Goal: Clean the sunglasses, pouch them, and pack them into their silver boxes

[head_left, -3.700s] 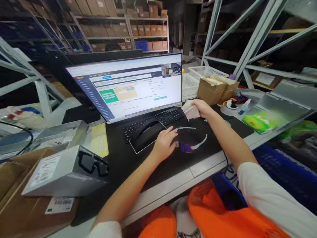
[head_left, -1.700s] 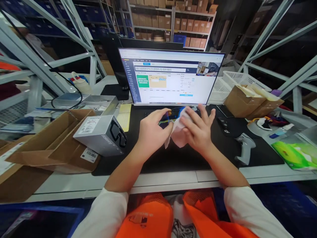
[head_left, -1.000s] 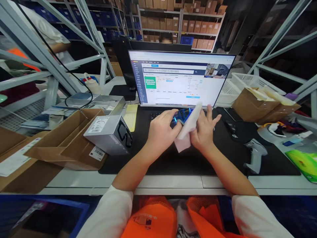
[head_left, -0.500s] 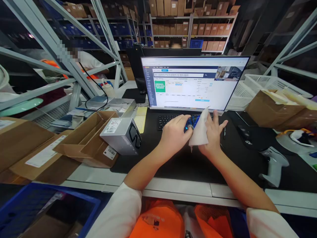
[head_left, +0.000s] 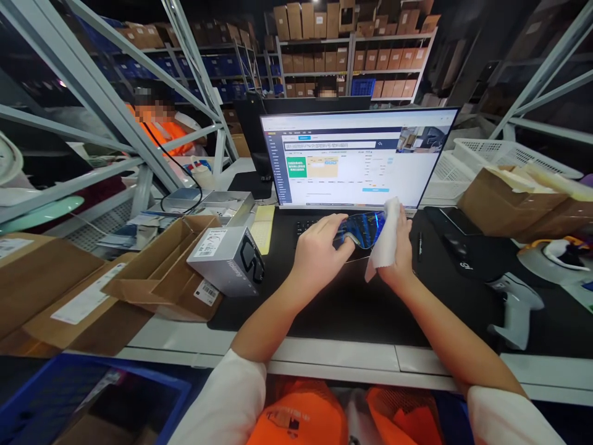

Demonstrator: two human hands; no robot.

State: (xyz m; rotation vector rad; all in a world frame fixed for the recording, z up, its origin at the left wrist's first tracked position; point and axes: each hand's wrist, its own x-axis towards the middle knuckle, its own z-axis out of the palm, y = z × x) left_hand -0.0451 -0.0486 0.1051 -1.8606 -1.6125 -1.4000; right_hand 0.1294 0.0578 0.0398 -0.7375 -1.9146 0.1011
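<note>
My left hand (head_left: 319, 250) grips one end of a pair of blue mirrored sunglasses (head_left: 364, 222), held above the black desk mat (head_left: 352, 303) in front of the monitor (head_left: 354, 157). My right hand (head_left: 398, 250) holds a white cloth (head_left: 384, 241) pressed against the other end of the lens. The keyboard (head_left: 308, 225) lies just behind my hands, mostly hidden by them.
A grey glasses box (head_left: 227, 259) rests on an open cardboard box (head_left: 157, 272) at left. A barcode scanner (head_left: 514, 303) stands at right, with cardboard boxes (head_left: 500, 201) and a white basket (head_left: 504, 154) behind. A person in orange (head_left: 162, 127) sits beyond the metal racking (head_left: 106, 99).
I lifted the sunglasses off the mat and have been wiping the lens with the cloth. The cloth has slid to the right end, uncovering more of the blue lens.
</note>
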